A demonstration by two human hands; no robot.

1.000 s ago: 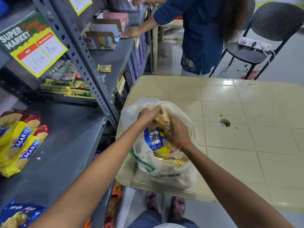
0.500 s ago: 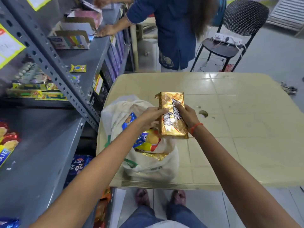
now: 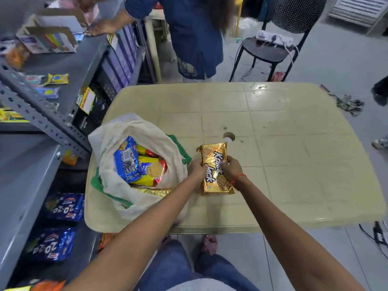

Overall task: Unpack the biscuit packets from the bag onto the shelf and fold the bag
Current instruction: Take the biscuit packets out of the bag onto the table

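Head view: the left hand (image 3: 198,168) and right hand (image 3: 231,169) each clamp a side of one gold packet (image 3: 216,170), held just beside the open bag (image 3: 138,164) at the table's (image 3: 273,122) near-left corner. Risks, as judged: the glossy wrapper may slip when carried to the shelf (image 3: 25,169) on the left; the slack bag overhangs the table edge and could slide off. Count: one packet in hand; at least four visible in the bag; two hands.

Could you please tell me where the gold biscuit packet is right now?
The gold foil biscuit packet sits mid-frame on the beige plastic table, held between both hands, just right of the white cloth bag.
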